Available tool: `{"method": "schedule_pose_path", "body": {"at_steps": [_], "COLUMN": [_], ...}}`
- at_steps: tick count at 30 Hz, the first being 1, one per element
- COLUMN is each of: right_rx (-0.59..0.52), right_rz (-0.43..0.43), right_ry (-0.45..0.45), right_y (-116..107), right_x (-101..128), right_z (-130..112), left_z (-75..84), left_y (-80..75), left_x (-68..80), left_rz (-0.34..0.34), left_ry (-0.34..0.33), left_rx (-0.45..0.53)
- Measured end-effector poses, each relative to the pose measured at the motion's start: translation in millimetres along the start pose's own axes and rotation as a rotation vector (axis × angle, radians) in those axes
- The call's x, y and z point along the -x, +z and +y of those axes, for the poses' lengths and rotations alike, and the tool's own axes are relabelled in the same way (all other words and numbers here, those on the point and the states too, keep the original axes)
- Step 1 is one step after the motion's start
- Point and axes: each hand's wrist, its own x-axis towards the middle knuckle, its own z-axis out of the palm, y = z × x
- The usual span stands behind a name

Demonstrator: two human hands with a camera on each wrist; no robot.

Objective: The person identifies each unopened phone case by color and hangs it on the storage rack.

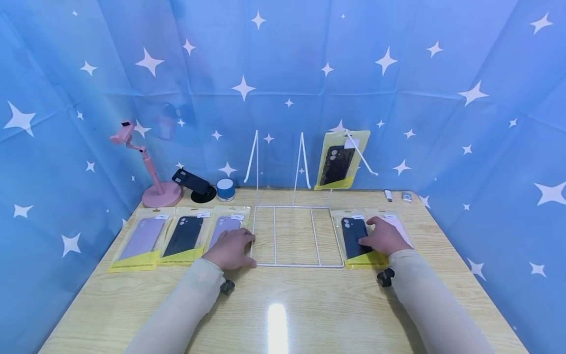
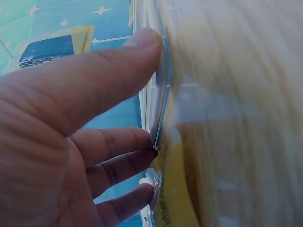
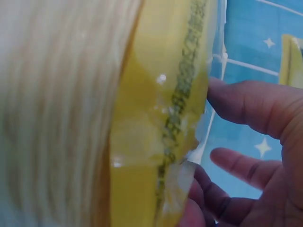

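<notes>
**Yellow-edged case packs under both hands at the wire rack**

Yellow and clear plastic sleeves, each with a phone case inside, lie in rows on the wooden table (image 1: 309, 314). The left hand (image 1: 231, 248) rests on the lilac case pack (image 1: 225, 231), the rightmost of three on the left side, touching the left rail of the white wire rack (image 1: 297, 236). In the left wrist view the thumb (image 2: 118, 71) and fingertips (image 2: 137, 161) sit against the pack's edge, fingers nearly straight, so it reads as a light touch and not yet a closed grip. The right hand (image 1: 383, 237) lies over the dark case pack (image 1: 355, 237) just right of the rack, covering part of a pale pack (image 1: 400, 226) beside it; the right wrist view shows fingers loosely spread at the pack's yellow end (image 3: 156, 142), not clamped.

One more dark pack (image 1: 337, 164) already leans upright on the rack's far prongs.

Likely trouble: the glossy sleeves are slippery, so a fingertip lift could let a pack slide or drag its neighbour. Pushing sideways against the light wire frame could shift it and tip the standing pack. The right hand, spanning two packs, might pick up both.
</notes>
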Motion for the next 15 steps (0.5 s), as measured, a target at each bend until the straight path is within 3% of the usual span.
{"method": "schedule_pose_path", "body": {"at_steps": [15], "right_rx": [-0.034], "right_rz": [-0.049], "right_ry": [0.007], "right_y": [-0.8], "right_x": [2.1], "right_z": [-3.7], "left_z": [-0.1], "left_y": [0.0], "left_x": [0.5], "left_rz": [-0.003], "left_ry": [-0.003], "left_rx": [0.005]}}
